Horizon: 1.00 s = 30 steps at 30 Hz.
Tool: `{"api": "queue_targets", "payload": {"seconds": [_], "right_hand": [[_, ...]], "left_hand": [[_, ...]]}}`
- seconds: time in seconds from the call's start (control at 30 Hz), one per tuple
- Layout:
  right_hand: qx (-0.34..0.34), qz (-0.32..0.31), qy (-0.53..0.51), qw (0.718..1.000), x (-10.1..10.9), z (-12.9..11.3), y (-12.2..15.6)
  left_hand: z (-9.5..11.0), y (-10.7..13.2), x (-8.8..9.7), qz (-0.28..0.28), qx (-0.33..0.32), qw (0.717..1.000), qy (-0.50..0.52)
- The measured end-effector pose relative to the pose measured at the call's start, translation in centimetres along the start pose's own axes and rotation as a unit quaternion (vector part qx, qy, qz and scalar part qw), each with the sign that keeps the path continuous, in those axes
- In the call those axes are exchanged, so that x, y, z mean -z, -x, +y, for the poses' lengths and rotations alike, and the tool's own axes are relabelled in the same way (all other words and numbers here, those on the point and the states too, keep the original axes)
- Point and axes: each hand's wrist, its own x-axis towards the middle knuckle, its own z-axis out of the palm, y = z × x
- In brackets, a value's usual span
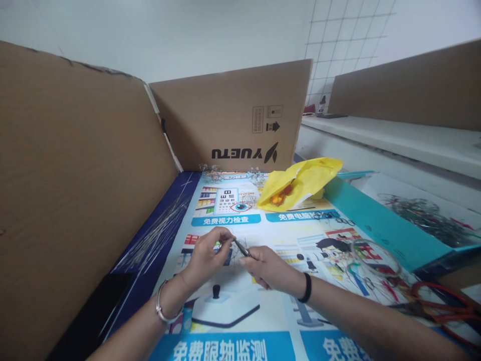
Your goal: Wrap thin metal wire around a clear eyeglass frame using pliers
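Observation:
My right hand (267, 268) is closed round small dark pliers (242, 247), whose tips point up and left. Thumb and forefinger of my left hand (210, 253) are pinched together right at the plier tips. Thin wire (236, 256) shows faintly beneath the two hands, and its shape is hard to make out. Both hands are above a printed poster sheet (225, 278) that covers the table.
Cardboard walls (210, 115) stand behind and at the left. Straight wires (154, 233) lie along the left. A yellow bag (300, 183), a teal box (391, 220) with tangled wire, a wire coil (376, 258) and orange-handled scissors (443, 306) are to the right. A dark phone-like slab (93, 311) lies lower left.

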Motion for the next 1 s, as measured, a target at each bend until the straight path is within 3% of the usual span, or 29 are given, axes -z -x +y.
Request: {"api": "queue_targets", "payload": {"seconds": [0.33, 0.67, 0.8, 1.0], "right_hand": [[0.021, -0.017, 0.102, 0.994, 1.0, -0.5, 0.2], [0.094, -0.002, 0.240, 0.966, 2.5, -0.2, -0.2], [0.104, 0.026, 0.254, 0.961, 2.3, 0.0, -0.4], [0.088, 0.075, 0.174, 0.978, 0.6, 1.1, -0.6]], "left_hand": [[0.5, -0.8, 1.0, -0.058, 0.066, 0.995, 0.038], [0.1, -1.2, 1.1, -0.116, 0.156, 0.957, 0.216], [0.2, -0.9, 0.2, -0.060, 0.192, 0.940, 0.275], [0.6, 0.1, -1.4, 0.049, 0.202, 0.938, 0.277]]}}
